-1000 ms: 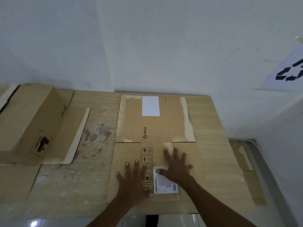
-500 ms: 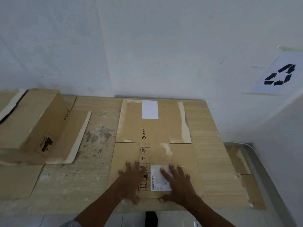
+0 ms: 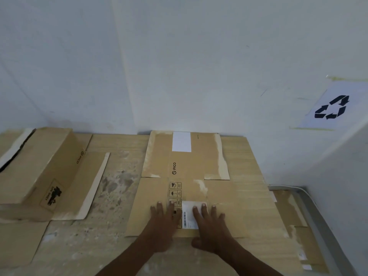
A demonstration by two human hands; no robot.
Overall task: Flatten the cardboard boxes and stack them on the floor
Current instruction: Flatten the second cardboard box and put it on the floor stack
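A flattened brown cardboard box [image 3: 185, 166] with a "PICO" print and a white label lies on the table [image 3: 111, 196], reaching back to the wall. My left hand [image 3: 162, 226] and my right hand [image 3: 209, 228] rest palm-down on its near end, fingers spread, on either side of a white shipping label [image 3: 188, 214]. Neither hand holds anything. At the far left a second PICO box [image 3: 37, 168] still stands unflattened, one flap spread out beside it.
Flat cardboard pieces [image 3: 292, 220] lie on the floor to the right of the table, beside a grey ledge. A sheet with a recycling symbol [image 3: 332, 107] hangs on the right wall. Another cardboard sheet [image 3: 18, 242] hangs over the table's front left edge.
Both hands have slid back toward me along the flattened box and drawn closer together. The view has tilted up a little.
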